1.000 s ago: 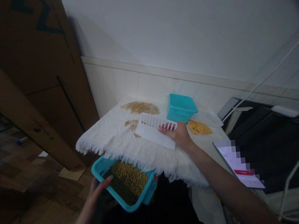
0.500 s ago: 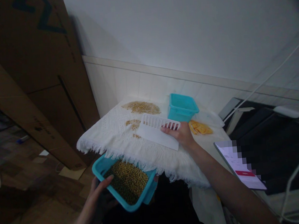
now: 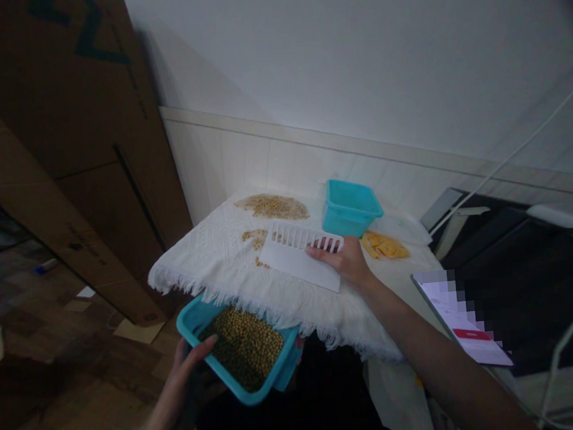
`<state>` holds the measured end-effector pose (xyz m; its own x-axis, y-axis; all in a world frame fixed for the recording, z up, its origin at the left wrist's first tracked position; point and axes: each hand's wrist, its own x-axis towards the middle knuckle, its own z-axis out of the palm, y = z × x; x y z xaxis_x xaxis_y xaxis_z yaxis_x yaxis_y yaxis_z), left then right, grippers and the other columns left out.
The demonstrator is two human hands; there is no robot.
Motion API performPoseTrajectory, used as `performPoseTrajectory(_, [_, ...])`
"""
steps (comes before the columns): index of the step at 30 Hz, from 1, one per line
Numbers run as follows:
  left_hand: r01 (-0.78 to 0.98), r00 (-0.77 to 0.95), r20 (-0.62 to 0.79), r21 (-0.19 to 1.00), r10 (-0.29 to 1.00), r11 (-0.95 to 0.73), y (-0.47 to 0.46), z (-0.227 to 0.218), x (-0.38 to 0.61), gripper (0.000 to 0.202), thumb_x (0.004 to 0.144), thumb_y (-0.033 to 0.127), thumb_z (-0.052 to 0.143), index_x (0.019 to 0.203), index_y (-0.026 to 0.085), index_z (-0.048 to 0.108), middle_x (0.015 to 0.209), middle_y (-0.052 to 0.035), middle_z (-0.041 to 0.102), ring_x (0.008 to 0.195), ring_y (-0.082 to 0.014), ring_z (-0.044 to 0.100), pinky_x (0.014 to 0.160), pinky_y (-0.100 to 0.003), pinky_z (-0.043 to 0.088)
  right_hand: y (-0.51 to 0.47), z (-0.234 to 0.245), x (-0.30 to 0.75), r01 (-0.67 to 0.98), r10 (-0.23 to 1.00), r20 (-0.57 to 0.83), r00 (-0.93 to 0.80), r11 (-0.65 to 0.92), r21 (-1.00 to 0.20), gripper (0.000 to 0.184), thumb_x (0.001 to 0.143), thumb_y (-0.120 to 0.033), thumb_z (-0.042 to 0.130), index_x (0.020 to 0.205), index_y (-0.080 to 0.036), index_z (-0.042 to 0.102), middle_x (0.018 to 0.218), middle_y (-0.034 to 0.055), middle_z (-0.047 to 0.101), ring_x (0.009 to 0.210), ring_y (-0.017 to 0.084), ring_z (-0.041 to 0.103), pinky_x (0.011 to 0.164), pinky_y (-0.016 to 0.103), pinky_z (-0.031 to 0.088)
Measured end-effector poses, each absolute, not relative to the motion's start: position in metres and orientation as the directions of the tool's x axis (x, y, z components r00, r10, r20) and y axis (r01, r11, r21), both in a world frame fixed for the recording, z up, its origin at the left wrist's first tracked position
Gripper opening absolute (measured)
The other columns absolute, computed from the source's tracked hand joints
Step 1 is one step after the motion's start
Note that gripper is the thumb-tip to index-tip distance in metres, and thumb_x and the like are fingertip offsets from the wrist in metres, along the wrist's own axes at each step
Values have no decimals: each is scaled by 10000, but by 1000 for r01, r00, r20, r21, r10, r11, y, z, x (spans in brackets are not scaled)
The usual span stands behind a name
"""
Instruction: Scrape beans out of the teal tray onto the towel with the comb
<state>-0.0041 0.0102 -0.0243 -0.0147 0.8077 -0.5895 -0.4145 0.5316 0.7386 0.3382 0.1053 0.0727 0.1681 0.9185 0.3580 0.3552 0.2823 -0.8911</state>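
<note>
My left hand [image 3: 191, 360] grips the rim of a turquoise plastic basket [image 3: 245, 396], its thumb over the edge. Inside lie yellow soybeans [image 3: 254, 335] beside small dark green beans [image 3: 242, 366]. The basket sits just below the fringed edge of a white cloth [image 3: 209, 245]. In my right hand [image 3: 343, 260] is a flat white plastic scraper [image 3: 301, 264] with a slotted upper edge, held low over the cloth. Left of the scraper is a small patch of soybeans [image 3: 256, 238]; a larger pile of soybeans [image 3: 276, 206] lies farther back.
A turquoise container [image 3: 350, 206] stands by the wall, with a folded yellow cloth [image 3: 387, 245] next to it. A tablet or phone with a lit screen [image 3: 461, 320] lies at the right. Tall cardboard boxes [image 3: 91, 158] stand at the left.
The scraper has shifted very slightly toward me and to the left. My left hand and the basket stay in place.
</note>
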Motion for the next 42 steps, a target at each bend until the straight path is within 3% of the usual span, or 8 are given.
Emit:
performPoseTrajectory(5, [-355, -65, -588, 769, 806, 532, 10, -15, -2, 734, 845, 402, 947, 1478, 354, 580, 1256, -94, 816, 1028, -367, 870, 882, -545, 734, 104, 74, 337, 312, 930, 328, 167, 266, -912, 465, 624, -573, 1012, 755, -214, 747, 748, 75, 806, 654, 248, 718, 579, 343, 564])
performPoseTrajectory(12, [-428, -79, -612, 734, 787, 527, 13, -15, -5, 1099, 657, 297, 1063, 1620, 351, 536, 1133, -93, 854, 972, -389, 879, 853, -514, 726, 104, 74, 336, 302, 923, 351, 156, 294, -907, 448, 632, -572, 1003, 752, -215, 760, 749, 66, 811, 655, 247, 717, 591, 349, 579])
performPoseTrajectory(18, [-403, -78, -600, 750, 797, 525, 17, -25, -8, 981, 642, 325, 1065, 1500, 340, 590, 1140, -72, 835, 994, -386, 873, 848, -512, 731, 102, 76, 333, 344, 928, 344, 145, 278, -897, 394, 639, -532, 977, 720, -211, 763, 684, 63, 778, 606, 227, 665, 538, 325, 518])
performPoseTrajectory(26, [-388, -104, -591, 764, 800, 515, 14, -17, -4, 813, 738, 356, 1025, 1422, 350, 587, 1264, -98, 792, 980, -356, 872, 900, -569, 727, 106, 72, 322, 398, 941, 323, 100, 259, -880, 477, 682, -639, 940, 678, -189, 785, 642, 66, 745, 591, 210, 627, 515, 300, 466])
performPoseTrajectory(32, [-403, -101, -594, 758, 798, 513, 13, -11, -5, 800, 757, 376, 1014, 1432, 346, 586, 1283, -104, 779, 970, -352, 868, 870, -548, 729, 85, 74, 311, 491, 927, 375, 11, 321, -810, 524, 816, -647, 876, 581, -203, 728, 503, -9, 591, 490, 136, 474, 474, 260, 334])
performPoseTrajectory(37, [-425, -110, -630, 729, 769, 537, 17, -12, -8, 894, 712, 273, 1042, 1472, 357, 580, 1275, -94, 801, 1039, -351, 865, 886, -516, 727, 68, 79, 297, 521, 896, 435, -90, 415, -746, 368, 932, -526, 817, 758, -209, 883, 576, 11, 731, 491, 157, 593, 501, 262, 442])
performPoseTrajectory(39, [-425, -116, -641, 722, 759, 545, 18, -14, -9, 909, 682, 232, 1053, 1449, 354, 582, 1213, -74, 813, 1013, -344, 869, 890, -507, 727, 65, 77, 291, 513, 875, 471, -112, 457, -726, 286, 952, -477, 800, 870, -239, 936, 698, 40, 831, 551, 195, 707, 548, 283, 536])
performPoseTrajectory(42, [-430, -101, -627, 727, 772, 535, 17, -17, -9, 815, 721, 296, 1047, 1399, 349, 598, 1077, -34, 805, 944, -334, 870, 870, -515, 730, 61, 73, 282, 488, 836, 529, -146, 526, -696, 205, 963, -412, 796, 967, -285, 958, 900, 73, 903, 711, 260, 845, 683, 349, 670])
